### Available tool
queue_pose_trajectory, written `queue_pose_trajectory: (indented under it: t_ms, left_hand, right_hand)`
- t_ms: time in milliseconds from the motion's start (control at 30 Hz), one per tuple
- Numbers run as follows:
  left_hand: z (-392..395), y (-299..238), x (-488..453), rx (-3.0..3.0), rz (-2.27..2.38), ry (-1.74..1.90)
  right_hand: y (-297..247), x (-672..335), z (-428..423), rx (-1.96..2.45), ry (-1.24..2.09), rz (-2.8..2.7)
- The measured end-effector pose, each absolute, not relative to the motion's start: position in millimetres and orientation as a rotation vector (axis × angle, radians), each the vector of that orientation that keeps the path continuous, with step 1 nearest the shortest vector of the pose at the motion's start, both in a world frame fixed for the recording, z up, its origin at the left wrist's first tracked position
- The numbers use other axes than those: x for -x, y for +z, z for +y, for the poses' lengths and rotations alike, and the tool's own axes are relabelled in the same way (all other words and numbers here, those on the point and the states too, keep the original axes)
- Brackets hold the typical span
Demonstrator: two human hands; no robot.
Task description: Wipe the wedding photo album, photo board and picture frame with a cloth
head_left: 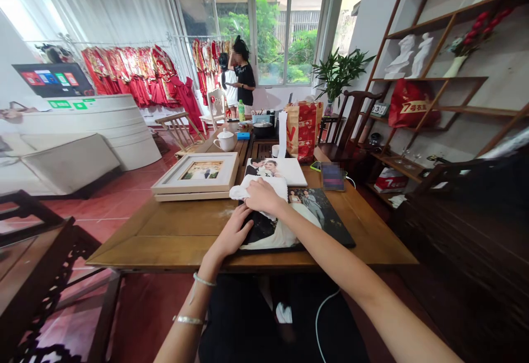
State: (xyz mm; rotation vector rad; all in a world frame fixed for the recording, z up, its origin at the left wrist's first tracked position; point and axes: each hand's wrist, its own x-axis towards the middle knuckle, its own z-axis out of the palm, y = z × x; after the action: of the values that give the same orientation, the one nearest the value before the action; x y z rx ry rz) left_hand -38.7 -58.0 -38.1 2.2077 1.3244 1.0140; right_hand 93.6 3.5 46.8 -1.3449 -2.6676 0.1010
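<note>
My right hand (pixel 264 195) presses a bunched white cloth (pixel 238 191) onto the upper left of a dark wedding photo panel (pixel 334 225), its fingers closed on the cloth. The panel lies flat near the table's front edge and shows a couple. At the panel's left edge rests my left hand (pixel 235 229), fingers stretched out and holding nothing. Just behind the cloth lies a white photo print (pixel 292 171) of a couple, partly covered. Left of my hands is a pale wooden picture frame (pixel 169 180) with a small photo, lying on another frame.
A phone (pixel 333 177) with a white cable lies right of the panel. Farther back on the wooden table (pixel 165 236) stand a lidded white teapot (pixel 225 140), a blue box (pixel 243 136) and a red patterned paper bag (pixel 303 131). Two people (pixel 243 79) stand near the window.
</note>
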Motion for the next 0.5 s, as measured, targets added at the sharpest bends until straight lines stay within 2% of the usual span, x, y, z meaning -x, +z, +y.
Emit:
queue_pose_trajectory:
  t_ms: [133, 500]
  left_hand:
    - [-60.4, -35.6, 38.2, -2.215, 1.290, 1.012]
    - [-59.3, -37.6, 39.6, -2.219, 1.265, 1.020]
  right_hand:
    - [41.0, -116.6, 4.8, 1.382, 0.075, -2.626]
    - [6.2, -261.5, 4.2, 1.771, 0.002, -2.322]
